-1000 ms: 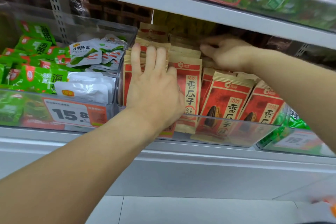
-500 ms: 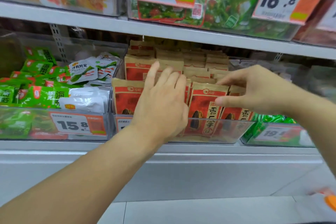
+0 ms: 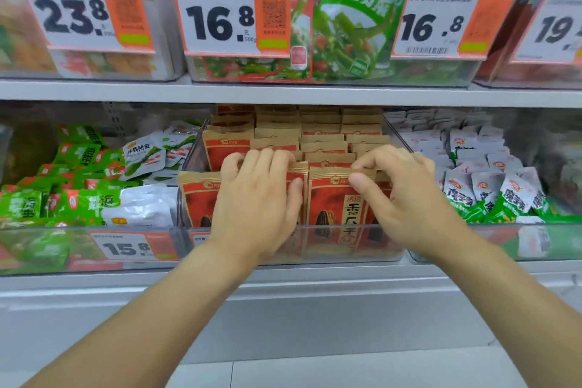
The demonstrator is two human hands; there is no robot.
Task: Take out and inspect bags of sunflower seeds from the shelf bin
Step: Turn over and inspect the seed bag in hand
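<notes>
At nine o'clock of the scene lay the green snack packets [image 3: 82, 201], which you could ignore. Just right of them stood the clear shelf bin [image 3: 330, 242], packed with rows of sunflower seed bags [image 3: 321, 138] standing upright, front row nearest you.

Your left hand [image 3: 258, 198] lay over the front bag at the bin's ten o'clock, its fingers curled over the bag's top edge and the thumb pressed against the side: a loose grip round that bag, not yet lifting. You would have done well to hook the fingers behind the sealed top strip and draw straight up, since the neighbours stood touching and a sideways pull would likely have dragged them along.

Your right hand [image 3: 406, 198], at two o'clock of the bin, pinched the top seam of the front bag [image 3: 337, 198] between thumb and forefinger; the other fingers hung curled above the row behind. That pinch looked thin for a full bag, so, as I judged it, a deeper hold below the seam would have kept it from slipping as it cleared the bin's front wall.

At three o'clock the white and green packets [image 3: 491, 192] sat in the next bin, well clear of your hands.
</notes>
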